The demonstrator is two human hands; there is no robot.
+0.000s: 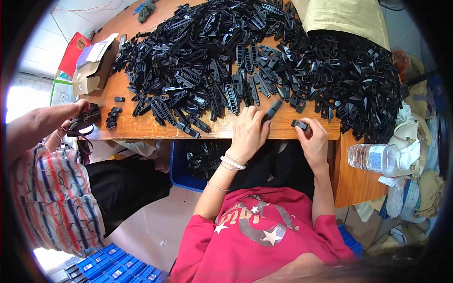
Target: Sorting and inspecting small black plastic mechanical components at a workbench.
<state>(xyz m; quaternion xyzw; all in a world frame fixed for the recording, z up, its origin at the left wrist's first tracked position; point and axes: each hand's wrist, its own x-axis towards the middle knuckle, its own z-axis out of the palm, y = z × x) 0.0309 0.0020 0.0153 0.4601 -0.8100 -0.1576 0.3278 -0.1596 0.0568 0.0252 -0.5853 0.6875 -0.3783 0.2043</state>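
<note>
Over the table's front edge, my left hand (250,131) is closed on a long black plastic strip (272,111), which points up and away and looks slightly blurred. To its right, the thumb and fingers of my right hand (314,140) pinch a small black plastic clip (299,124) just above the wood. The two pieces are apart. Beyond my hands lies a big heap of black ladder-like strips (188,73). A second heap of smaller black pointed pieces (354,78) spreads to the right.
A beige sack (344,19) lies over the right heap. Several finished-looking black pieces (113,112) sit at left, near a co-worker's hand (81,107) at a dark strapped bag (87,118). A blue bin (181,174) stands below; a plastic bottle (373,158) lies right.
</note>
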